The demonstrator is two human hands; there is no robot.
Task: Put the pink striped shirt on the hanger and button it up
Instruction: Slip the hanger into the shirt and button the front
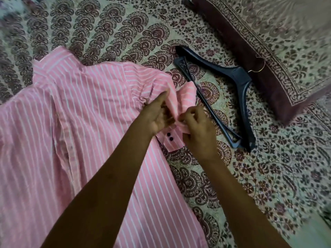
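On bedspread [114, 20]: one pink striped shirt [71, 122], one hanger [231, 79], two cuff buttons [170, 136].

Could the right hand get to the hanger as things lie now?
Probably yes. The hanger lies bare on the bedspread just beyond the right hand, nothing between them, but that hand must first release the shirt cuff.

The shirt [75, 122] lies spread on the bedspread [268, 176], mostly left of and below both hands. The left hand [159, 115] and right hand [197, 126] meet on its sleeve [186, 94], with the cuff [172, 142] just beneath them. The hanger [231, 77] lies just right of the hands, apart from the shirt, and the pillow [279, 51] lies beyond it
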